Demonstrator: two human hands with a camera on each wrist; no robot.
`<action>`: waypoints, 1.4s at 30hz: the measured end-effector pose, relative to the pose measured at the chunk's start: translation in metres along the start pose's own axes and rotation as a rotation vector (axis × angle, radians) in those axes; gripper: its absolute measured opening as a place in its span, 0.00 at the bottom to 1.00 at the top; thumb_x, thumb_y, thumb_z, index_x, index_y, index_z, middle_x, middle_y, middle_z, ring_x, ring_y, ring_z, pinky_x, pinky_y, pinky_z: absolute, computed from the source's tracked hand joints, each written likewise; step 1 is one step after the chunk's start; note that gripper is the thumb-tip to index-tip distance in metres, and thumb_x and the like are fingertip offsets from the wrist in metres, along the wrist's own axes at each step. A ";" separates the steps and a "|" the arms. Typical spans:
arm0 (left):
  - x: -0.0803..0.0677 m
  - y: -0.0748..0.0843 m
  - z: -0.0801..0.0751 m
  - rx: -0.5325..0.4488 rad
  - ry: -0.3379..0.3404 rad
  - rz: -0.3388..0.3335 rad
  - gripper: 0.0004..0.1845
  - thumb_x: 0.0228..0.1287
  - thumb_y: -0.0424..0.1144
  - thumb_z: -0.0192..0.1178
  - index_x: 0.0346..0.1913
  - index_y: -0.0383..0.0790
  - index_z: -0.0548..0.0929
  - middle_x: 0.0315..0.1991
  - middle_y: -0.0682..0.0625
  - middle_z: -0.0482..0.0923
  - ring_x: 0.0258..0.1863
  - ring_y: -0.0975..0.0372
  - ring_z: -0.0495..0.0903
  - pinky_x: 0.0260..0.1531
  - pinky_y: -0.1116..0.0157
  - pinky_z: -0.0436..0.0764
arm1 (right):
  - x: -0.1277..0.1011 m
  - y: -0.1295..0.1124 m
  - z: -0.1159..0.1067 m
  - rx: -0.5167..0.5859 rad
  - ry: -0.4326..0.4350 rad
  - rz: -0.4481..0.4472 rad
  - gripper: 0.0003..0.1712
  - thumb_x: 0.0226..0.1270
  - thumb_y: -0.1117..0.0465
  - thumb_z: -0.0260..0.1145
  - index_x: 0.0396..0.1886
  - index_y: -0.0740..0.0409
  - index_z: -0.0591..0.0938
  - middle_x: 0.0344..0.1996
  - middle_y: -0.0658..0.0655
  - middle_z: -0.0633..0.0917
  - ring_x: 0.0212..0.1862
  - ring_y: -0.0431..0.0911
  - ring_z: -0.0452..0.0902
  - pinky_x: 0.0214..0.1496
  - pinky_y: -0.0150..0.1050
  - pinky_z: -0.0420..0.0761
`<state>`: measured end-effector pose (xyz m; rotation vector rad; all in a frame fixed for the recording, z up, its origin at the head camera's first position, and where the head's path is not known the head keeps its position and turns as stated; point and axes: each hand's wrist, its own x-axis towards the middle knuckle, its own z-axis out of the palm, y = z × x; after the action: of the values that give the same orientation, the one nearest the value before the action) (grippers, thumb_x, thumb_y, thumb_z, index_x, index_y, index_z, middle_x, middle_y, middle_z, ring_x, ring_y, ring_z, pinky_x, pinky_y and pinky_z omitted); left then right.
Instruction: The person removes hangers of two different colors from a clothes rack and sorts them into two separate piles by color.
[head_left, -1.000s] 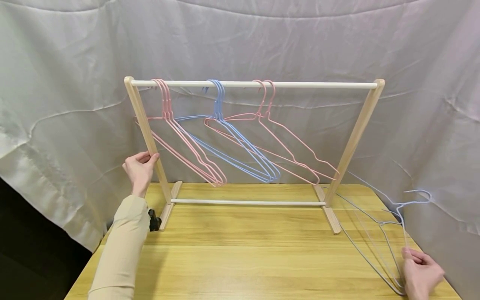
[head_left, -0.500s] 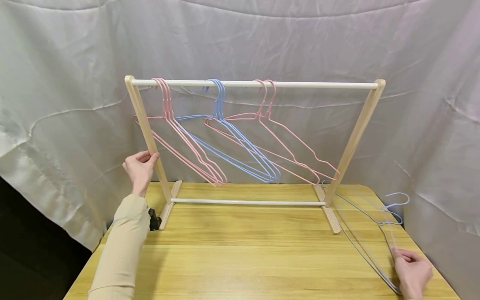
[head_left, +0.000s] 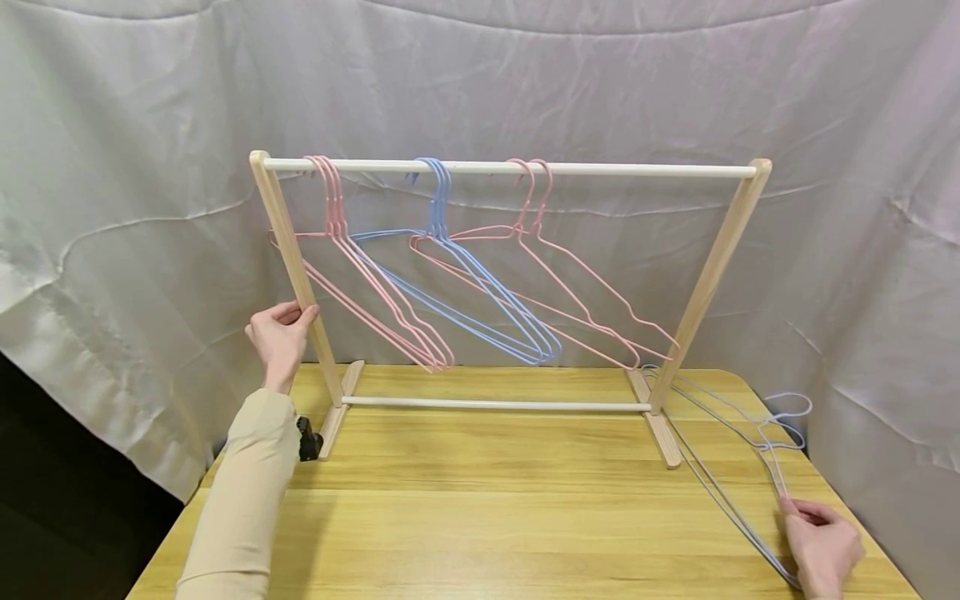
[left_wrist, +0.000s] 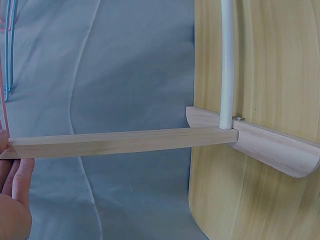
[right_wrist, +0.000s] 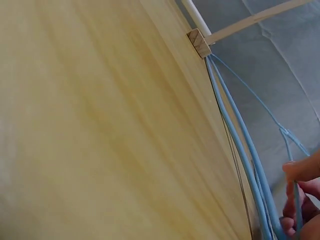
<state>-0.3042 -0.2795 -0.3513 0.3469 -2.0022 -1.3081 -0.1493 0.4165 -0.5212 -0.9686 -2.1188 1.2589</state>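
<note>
My left hand [head_left: 277,333] pinches the left wooden upright [left_wrist: 115,143] of a small clothes rack between thumb and fingers. At the right edge of the table, my right hand [head_left: 821,542] pinches a light blue hanger [right_wrist: 248,90] by its near side. That hanger lies low over another blue-grey hanger [head_left: 787,447] on the table, nearly lined up with it, both hooks pointing right. On the rack's white top rail [head_left: 637,170] hang a pink hanger group [head_left: 334,204] at left, a blue hanger group [head_left: 437,208] in the middle and two pink hangers [head_left: 533,187] right of them.
The rack's right foot [head_left: 663,442] stands close to the far ends of the loose hangers. A lower white bar [head_left: 495,405] joins the feet on the wooden table [head_left: 480,517]. A grey curtain [head_left: 600,92] hangs behind. A black device [head_left: 308,442] sits at my left wrist.
My right hand has moved left and lowered its hanger, hook dropping, onto the other loose one. My left hand and the hanging hangers have stayed put.
</note>
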 end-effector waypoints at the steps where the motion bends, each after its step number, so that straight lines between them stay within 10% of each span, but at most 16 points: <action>1: 0.000 0.000 0.000 0.000 -0.001 0.000 0.17 0.62 0.41 0.71 0.49 0.31 0.88 0.46 0.35 0.87 0.23 0.90 0.72 0.34 0.85 0.71 | -0.001 0.000 0.000 0.035 0.012 -0.002 0.32 0.62 0.56 0.69 0.07 0.14 0.70 0.08 0.20 0.69 0.17 0.20 0.64 0.27 0.20 0.63; 15: 0.001 0.002 -0.001 -0.001 0.000 0.000 0.17 0.62 0.40 0.71 0.49 0.31 0.88 0.46 0.35 0.87 0.23 0.90 0.71 0.33 0.86 0.71 | 0.004 -0.074 0.015 0.235 0.078 -0.177 0.11 0.60 0.63 0.71 0.28 0.38 0.88 0.15 0.24 0.77 0.21 0.23 0.70 0.26 0.15 0.68; 24: 0.000 0.002 -0.001 0.011 0.003 -0.018 0.18 0.63 0.41 0.70 0.50 0.31 0.88 0.46 0.36 0.87 0.23 0.89 0.72 0.34 0.85 0.71 | -0.021 -0.192 0.041 0.263 -0.125 -0.600 0.12 0.68 0.63 0.68 0.44 0.68 0.87 0.25 0.22 0.80 0.29 0.21 0.76 0.36 0.14 0.73; 32: 0.000 0.001 -0.002 0.006 0.010 -0.003 0.18 0.62 0.41 0.71 0.49 0.30 0.88 0.46 0.35 0.87 0.23 0.90 0.72 0.33 0.86 0.71 | -0.054 -0.277 0.066 0.232 -0.323 -1.014 0.10 0.66 0.68 0.69 0.44 0.69 0.87 0.33 0.32 0.80 0.34 0.22 0.73 0.40 0.13 0.72; 37: -0.001 0.000 0.000 0.011 0.006 -0.006 0.17 0.62 0.40 0.71 0.49 0.31 0.88 0.46 0.35 0.88 0.23 0.89 0.72 0.32 0.86 0.71 | -0.064 -0.294 0.082 0.222 -0.348 -1.054 0.07 0.62 0.69 0.72 0.40 0.68 0.87 0.30 0.56 0.83 0.31 0.26 0.72 0.34 0.15 0.72; 42: -0.002 0.000 0.000 0.010 0.002 -0.004 0.16 0.62 0.39 0.71 0.49 0.31 0.88 0.46 0.35 0.88 0.23 0.88 0.72 0.31 0.86 0.72 | -0.067 -0.299 0.091 0.245 -0.311 -1.025 0.04 0.61 0.69 0.73 0.34 0.67 0.87 0.25 0.47 0.82 0.26 0.26 0.71 0.31 0.18 0.71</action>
<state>-0.3030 -0.2783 -0.3516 0.3568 -2.0082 -1.2999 -0.2687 0.2184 -0.3009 0.4442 -2.1062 1.0750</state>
